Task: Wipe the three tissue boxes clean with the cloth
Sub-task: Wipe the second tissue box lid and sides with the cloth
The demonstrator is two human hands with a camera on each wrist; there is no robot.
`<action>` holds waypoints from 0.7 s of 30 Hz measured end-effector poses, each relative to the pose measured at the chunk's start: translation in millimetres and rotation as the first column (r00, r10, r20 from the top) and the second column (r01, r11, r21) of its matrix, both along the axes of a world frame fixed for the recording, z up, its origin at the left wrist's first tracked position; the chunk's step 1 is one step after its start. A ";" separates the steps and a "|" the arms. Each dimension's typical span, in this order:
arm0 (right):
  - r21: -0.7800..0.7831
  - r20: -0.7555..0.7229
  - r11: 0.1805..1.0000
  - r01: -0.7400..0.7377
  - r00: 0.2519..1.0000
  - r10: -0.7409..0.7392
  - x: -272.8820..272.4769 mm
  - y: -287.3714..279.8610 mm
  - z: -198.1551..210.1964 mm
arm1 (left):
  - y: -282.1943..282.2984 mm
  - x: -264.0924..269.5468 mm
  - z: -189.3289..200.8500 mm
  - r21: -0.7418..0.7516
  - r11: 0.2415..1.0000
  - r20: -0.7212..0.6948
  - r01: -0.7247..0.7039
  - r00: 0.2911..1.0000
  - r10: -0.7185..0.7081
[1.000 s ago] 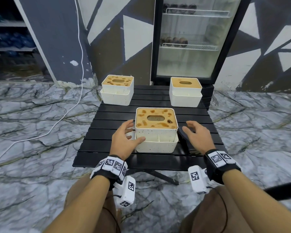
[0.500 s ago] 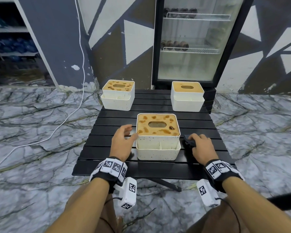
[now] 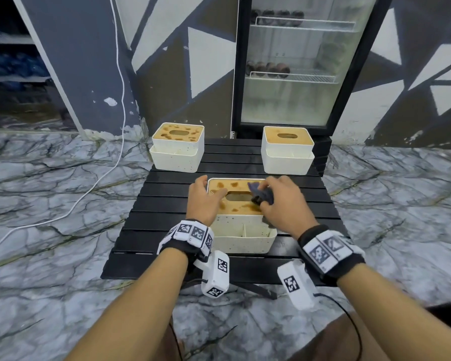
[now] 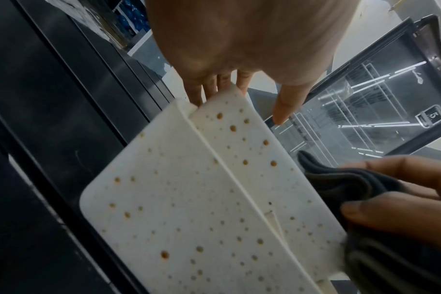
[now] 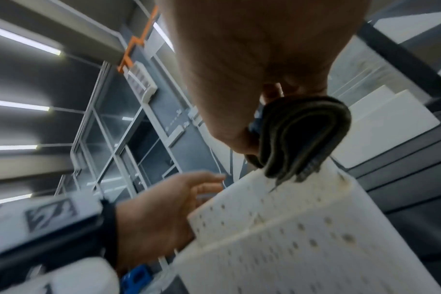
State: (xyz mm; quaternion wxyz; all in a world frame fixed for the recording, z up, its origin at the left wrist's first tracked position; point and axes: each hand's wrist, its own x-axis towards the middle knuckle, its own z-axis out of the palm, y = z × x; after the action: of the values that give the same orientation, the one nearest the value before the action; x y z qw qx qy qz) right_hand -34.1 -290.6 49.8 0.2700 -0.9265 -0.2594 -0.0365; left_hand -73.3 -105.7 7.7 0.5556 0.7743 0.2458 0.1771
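Observation:
Three white tissue boxes with wooden lids stand on a black slatted table [image 3: 156, 238]. The near box [image 3: 238, 208] has brown stains on its lid and speckled sides [image 4: 189, 199]. My left hand [image 3: 206, 190] rests against its left side with straight fingers [image 4: 214, 85] and the thumb over the lid edge. My right hand [image 3: 267, 194] grips a folded dark cloth [image 3: 262, 195] on the right part of that lid; the cloth's folds [image 5: 302, 135] hang over the box's top edge [image 5: 290, 228]. The back left box [image 3: 177, 147] is stained. The back right box [image 3: 287, 149] has a plain lid.
A glass-door fridge [image 3: 297, 74] stands right behind the table. A white cable [image 3: 89, 199] runs across the marble floor on the left. The table is small, with its front edge close to my wrists.
My right hand has taken the dark cloth from the table beside the near box and brought it up onto the lid. My left hand slid forward along the box's left side.

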 end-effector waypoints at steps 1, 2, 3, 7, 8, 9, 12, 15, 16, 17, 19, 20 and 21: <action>-0.045 0.028 0.999 -0.013 0.999 0.014 -5.3 2.7 -8.0 | -2.0 2.3 -0.9 0.002 1.000 -0.009 0.005 1.000 -0.005; -0.087 0.066 0.996 -0.014 0.998 0.019 -9.2 4.6 -14.8 | -4.3 4.2 -1.7 0.012 1.000 -0.021 0.007 1.000 -0.007; -0.116 0.104 0.993 -0.003 0.994 0.015 -11.5 6.2 -20.1 | -6.9 5.4 -2.5 0.025 1.000 -0.033 0.004 0.999 -0.003; -0.090 0.178 0.995 0.040 0.984 -0.023 -13.0 8.4 -31.0 | -13.6 8.7 -4.0 0.057 0.998 -0.028 -0.040 0.999 0.042; -0.085 0.176 0.996 0.028 0.984 -0.013 -13.0 8.3 -34.1 | -13.9 9.2 -4.5 0.055 0.997 -0.027 -0.050 0.998 0.052; -0.100 0.171 0.995 0.008 0.985 0.009 -12.5 8.1 -38.0 | -14.1 9.2 -4.5 0.049 0.997 -0.022 -0.058 0.998 0.060; -0.237 0.176 0.971 -0.040 0.981 0.083 -6.2 7.6 -44.0 | -14.1 7.8 -6.9 0.054 0.996 -0.004 -0.071 0.997 0.072; -0.296 0.113 0.950 -0.096 0.984 0.135 17.1 11.0 -42.3 | -14.6 5.8 -9.3 0.033 0.995 0.011 -0.099 0.995 0.099; -0.299 0.084 0.948 -0.110 0.986 0.141 28.1 13.8 -42.5 | -14.2 6.2 -10.2 0.019 0.994 0.008 -0.105 0.994 0.105; -0.296 0.059 0.948 -0.116 0.989 0.139 38.4 17.5 -42.4 | -14.0 6.3 -10.1 0.010 0.994 0.000 -0.108 0.994 0.108; -0.294 0.037 0.949 -0.112 0.991 0.128 52.8 24.5 -42.2 | -14.4 6.0 -9.2 0.006 0.994 -0.015 -0.105 0.994 0.105; -0.291 0.046 0.951 -0.105 0.991 0.124 54.8 26.9 -41.2 | -14.4 6.5 -9.5 0.010 0.994 -0.013 -0.107 0.994 0.107; -0.283 0.060 0.953 -0.105 0.990 0.127 53.4 27.6 -40.1 | -14.5 6.5 -10.1 0.017 0.994 -0.006 -0.112 0.994 0.112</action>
State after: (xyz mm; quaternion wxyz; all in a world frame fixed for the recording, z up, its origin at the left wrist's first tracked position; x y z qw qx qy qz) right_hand 19.3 -263.0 9.7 0.1278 -0.9364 -0.3262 -0.0195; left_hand -66.8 -120.2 -2.5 0.5374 0.7646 0.2893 0.2072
